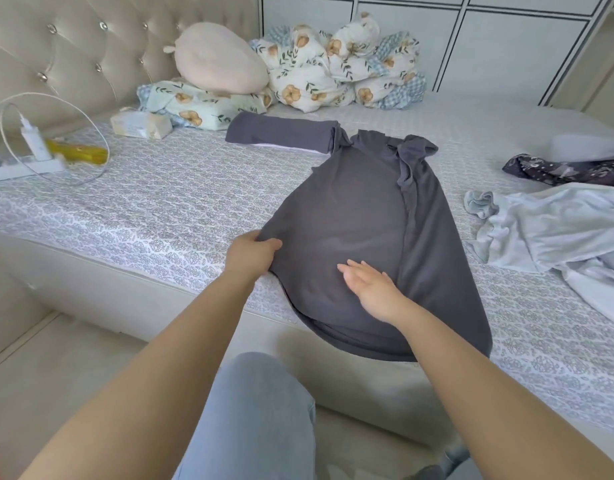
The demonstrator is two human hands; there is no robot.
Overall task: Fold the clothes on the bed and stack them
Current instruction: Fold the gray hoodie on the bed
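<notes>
A dark grey long-sleeved top [361, 209] lies spread on the bed [160, 209], its hem hanging over the near edge. One sleeve stretches out to the left at the far end; the other side is folded in along the right. My left hand [251, 252] grips the top's left edge in curled fingers. My right hand [369, 289] lies flat on the cloth near the hem, fingers straight. A pale blue-white garment [555, 233] lies crumpled at the right, with a dark patterned garment [562, 171] behind it.
At the head of the bed sit a pink cushion [218, 58], a floral pillow [201, 105] and a bundled floral quilt [340, 67]. A tissue pack [141, 124], a power strip with charger and cable [31, 147] and a yellow item [80, 154] lie at the left.
</notes>
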